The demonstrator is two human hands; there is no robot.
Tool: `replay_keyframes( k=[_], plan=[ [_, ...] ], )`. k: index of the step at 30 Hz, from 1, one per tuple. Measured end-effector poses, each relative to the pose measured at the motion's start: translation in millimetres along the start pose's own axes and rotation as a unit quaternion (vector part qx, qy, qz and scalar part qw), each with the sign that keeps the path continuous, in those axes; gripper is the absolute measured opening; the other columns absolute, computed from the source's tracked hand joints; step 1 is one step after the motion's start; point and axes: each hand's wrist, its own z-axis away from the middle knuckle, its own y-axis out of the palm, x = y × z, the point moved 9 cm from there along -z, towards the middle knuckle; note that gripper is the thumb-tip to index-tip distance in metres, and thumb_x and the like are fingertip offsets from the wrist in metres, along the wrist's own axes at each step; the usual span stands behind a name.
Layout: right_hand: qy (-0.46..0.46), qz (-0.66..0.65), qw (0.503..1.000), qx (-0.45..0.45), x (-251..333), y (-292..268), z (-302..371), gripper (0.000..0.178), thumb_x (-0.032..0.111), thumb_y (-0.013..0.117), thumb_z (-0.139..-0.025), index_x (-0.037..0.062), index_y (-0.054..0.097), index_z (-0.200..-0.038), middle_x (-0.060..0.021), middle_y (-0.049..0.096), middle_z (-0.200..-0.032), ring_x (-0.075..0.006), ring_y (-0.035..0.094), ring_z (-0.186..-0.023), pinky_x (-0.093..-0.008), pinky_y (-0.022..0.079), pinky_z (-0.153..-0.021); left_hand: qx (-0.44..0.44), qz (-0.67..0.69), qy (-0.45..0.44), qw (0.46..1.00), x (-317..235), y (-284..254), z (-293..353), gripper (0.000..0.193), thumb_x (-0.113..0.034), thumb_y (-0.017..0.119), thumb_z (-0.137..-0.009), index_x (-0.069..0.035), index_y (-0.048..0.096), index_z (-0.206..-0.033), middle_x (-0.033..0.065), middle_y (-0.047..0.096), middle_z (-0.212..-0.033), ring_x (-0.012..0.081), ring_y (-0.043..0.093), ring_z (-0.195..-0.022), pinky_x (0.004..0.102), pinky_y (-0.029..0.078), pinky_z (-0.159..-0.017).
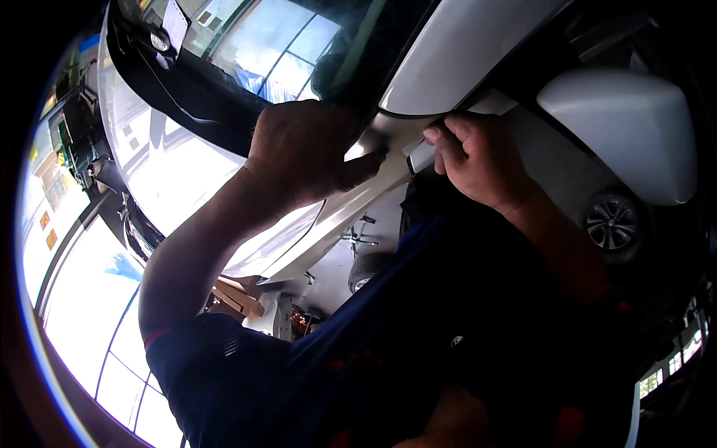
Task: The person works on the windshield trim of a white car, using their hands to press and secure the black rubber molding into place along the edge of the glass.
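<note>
- The white pillar panel (470, 48) slants along the side of the windshield (299, 45); its lower end lies between the two hands, nearer the right one.
- The left hand (302, 149) rests back upward at the windshield's lower corner, thumb stretched toward the seam below the panel; its other fingers are hidden behind the hand, so I cannot tell whether they press or grip anything.
- The right hand (482, 157) has its fingers curled, with thumb and fingertips close together just beside the panel's lower edge; whether they pinch that edge or something thin, I cannot tell.
- A sideways pull at this narrow end could chip the paint or bend the edge, in my judgement; the cause would be force applied at one point while the rest of the panel stays fixed.
- A slip of the right fingertips could send the knuckles into the side mirror (627, 134) or the bodywork; the curled, close grouping leaves them little surface to bear on.
- Weight leaning through the left hand could strain the black cowl (187, 104) beside it or mark the bright white hood (172, 164); the reach across the car would cause it.
- The dark shirt (246, 343) hangs near the bodywork; a button or seam rubbing there could scratch the finish.
</note>
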Motion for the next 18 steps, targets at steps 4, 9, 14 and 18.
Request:
replay_keyframes(
  k=[4,9,14,18],
  plan=[
    [-0.016,-0.022,1.000,-0.011,0,-1,-3,0.025,0.016,0.071,-0.101,0.0010,0.067,-0.081,-0.0155,0.068,-0.071,-0.0349,0.066,-0.060,-0.0416,0.054,-0.058,-0.007,0.041,0.010,0.999,5,3,-3,0.048,-0.055,0.084,-0.085,-0.014,0.064,-0.068,0.0025,0.062,-0.059,0.0240,0.067,-0.056,0.0385,0.053,-0.058],
    [-0.013,-0.010,1.000,-0.013,0,2,-1,0.022,0.015,0.071,-0.100,0.0013,0.068,-0.083,-0.0165,0.069,-0.073,-0.0363,0.068,-0.063,-0.0433,0.054,-0.060,-0.016,0.114,0.012,0.993,16,20,-1,0.046,-0.048,0.088,-0.082,-0.015,0.060,-0.065,0.0003,0.060,-0.058,0.0213,0.065,-0.053,0.0345,0.051,-0.054],
    [-0.012,-0.002,1.000,-0.019,0,3,1,0.023,0.014,0.072,-0.099,0.0013,0.067,-0.081,-0.0163,0.068,-0.072,-0.0365,0.068,-0.063,-0.0435,0.054,-0.059,-0.072,0.097,0.044,0.992,1,4,-1,0.039,-0.046,0.087,-0.083,-0.016,0.068,-0.070,0.0001,0.060,-0.057,0.0183,0.063,-0.049,0.0326,0.050,-0.052],
    [-0.021,0.004,1.000,-0.008,0,1,0,0.023,0.014,0.073,-0.098,0.0009,0.068,-0.080,-0.0176,0.068,-0.070,-0.0372,0.068,-0.063,-0.0444,0.053,-0.060,0.040,0.074,-0.026,0.996,3,20,-11,0.050,-0.062,0.080,-0.085,-0.012,0.082,-0.086,0.0024,0.064,-0.056,0.0197,0.067,-0.052,0.0329,0.052,-0.054]
  ],
)
